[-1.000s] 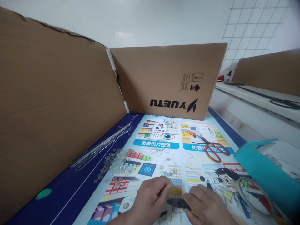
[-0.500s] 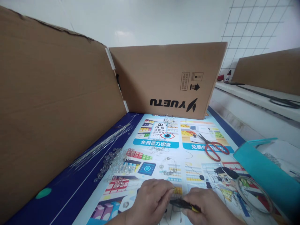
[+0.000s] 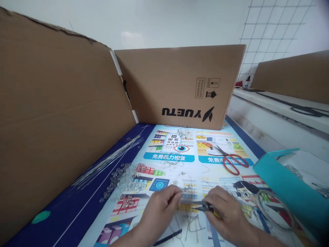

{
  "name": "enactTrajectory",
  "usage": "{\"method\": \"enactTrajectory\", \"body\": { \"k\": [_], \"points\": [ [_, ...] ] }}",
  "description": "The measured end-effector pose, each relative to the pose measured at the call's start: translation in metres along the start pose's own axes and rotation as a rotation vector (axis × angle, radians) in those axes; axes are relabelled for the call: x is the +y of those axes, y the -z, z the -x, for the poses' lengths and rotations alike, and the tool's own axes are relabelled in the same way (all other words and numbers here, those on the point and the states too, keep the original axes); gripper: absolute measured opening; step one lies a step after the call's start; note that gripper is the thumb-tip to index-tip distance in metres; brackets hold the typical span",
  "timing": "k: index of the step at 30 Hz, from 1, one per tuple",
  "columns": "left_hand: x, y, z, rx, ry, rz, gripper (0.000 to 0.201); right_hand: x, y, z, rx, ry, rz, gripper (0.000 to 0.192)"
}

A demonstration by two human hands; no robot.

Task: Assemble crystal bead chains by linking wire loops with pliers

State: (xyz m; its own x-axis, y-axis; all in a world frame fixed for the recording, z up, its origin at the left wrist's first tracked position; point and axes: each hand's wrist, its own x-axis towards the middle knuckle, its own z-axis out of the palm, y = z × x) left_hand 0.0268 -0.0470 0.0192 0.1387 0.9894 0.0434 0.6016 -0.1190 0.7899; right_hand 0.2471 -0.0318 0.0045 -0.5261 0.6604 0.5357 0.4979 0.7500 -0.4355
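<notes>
My right hand (image 3: 226,212) is wrapped round black-jawed pliers (image 3: 205,206) with yellow on the handle. Their slightly parted jaws point left, toward my left hand (image 3: 163,209), which is closed in a pinch. A thin wire (image 3: 189,201) stretches from its fingertips to the pliers; whether the jaws grip it I cannot tell. Below the hands lie several bent wire pieces (image 3: 194,223). Just beyond them sits a wire ring with clear beads (image 3: 183,174), partly hidden by my left hand.
Clear beads (image 3: 128,178) are heaped on the left near a bundle of straight wires (image 3: 110,159). Red-handled scissors (image 3: 228,161), a wire coil (image 3: 275,209) and a teal box (image 3: 288,185) lie to the right. Cardboard panels (image 3: 177,85) stand at the back and left.
My hands have moved up and apart, and the pliers' jaws have come away from my left fingers. Wire now shows between them, and the bent pieces below are uncovered.
</notes>
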Motion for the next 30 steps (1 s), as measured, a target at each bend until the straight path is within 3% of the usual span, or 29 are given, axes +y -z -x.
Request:
{"method": "enactTrajectory", "body": {
  "k": [7, 11, 14, 18, 24, 30],
  "points": [
    [0.005, -0.018, 0.007, -0.222, -0.158, -0.104, 0.021, 0.010, -0.006, 0.001, 0.013, -0.191, -0.156, 0.009],
    [0.008, -0.004, 0.006, -0.273, -0.202, -0.211, 0.027, 0.014, -0.009, 0.001, -0.050, -0.268, -0.171, 0.006],
    [0.010, 0.015, 0.005, -0.299, -0.213, -0.409, 0.019, 0.015, -0.009, 0.001, -0.074, -0.312, -0.169, 0.004],
    [0.013, 0.031, 0.007, -0.452, -0.337, -0.699, 0.014, 0.015, -0.008, 0.000, -0.097, -0.329, -0.184, 0.004],
    [0.019, 0.031, 0.011, -0.526, -0.549, -0.880, 0.014, 0.014, -0.007, 0.000, -0.119, -0.344, -0.197, 0.005],
    [0.019, 0.026, 0.014, -0.567, -0.569, -0.999, 0.022, 0.017, -0.010, 0.003, -0.121, -0.328, -0.202, 0.008]
  ]
}}
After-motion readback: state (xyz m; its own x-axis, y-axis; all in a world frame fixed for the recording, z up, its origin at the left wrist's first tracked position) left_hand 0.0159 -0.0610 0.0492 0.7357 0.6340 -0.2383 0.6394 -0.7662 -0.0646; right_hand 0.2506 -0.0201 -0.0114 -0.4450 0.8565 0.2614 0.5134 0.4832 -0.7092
